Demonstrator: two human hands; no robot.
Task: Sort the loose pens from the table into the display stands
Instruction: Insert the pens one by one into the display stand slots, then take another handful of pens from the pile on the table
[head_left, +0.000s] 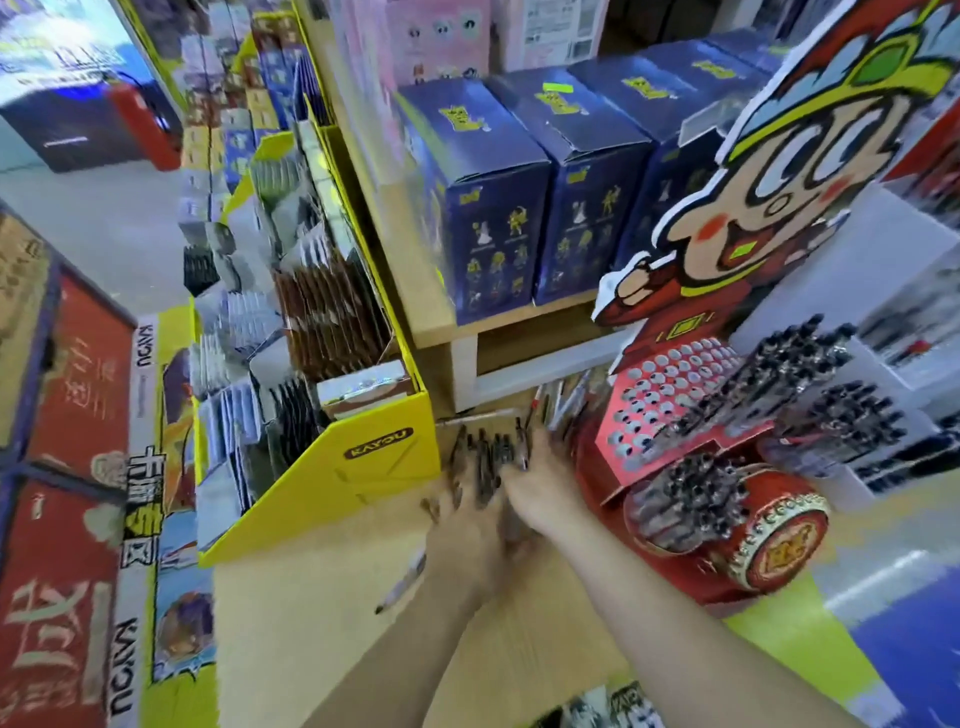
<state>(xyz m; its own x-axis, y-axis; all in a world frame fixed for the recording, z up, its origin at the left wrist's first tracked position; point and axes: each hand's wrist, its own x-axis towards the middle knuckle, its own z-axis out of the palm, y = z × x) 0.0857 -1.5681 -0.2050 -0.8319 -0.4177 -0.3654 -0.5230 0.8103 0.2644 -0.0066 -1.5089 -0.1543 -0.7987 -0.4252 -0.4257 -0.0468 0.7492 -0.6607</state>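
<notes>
A bunch of dark loose pens (485, 457) lies fanned out on the wooden table (524, 618), just right of the yellow box. My left hand (467, 530) grips this bunch from below. My right hand (540, 483) lies against its right side; motion blur hides how its fingers are set. More loose pens (558, 402) lie behind, near the shelf foot. One pen (401, 584) lies left of my left forearm. To the right stand a red display stand with round holes (670, 395), a red drum-shaped holder full of pens (691, 504) and a white stand of black pens (815, 379).
A yellow cardboard box of card packs (374, 462) borders the table on the left. Blue boxes (498, 208) stand on a wooden shelf behind. A cartoon figure cut-out (779, 171) rises over the red stand. The whole view is motion-blurred.
</notes>
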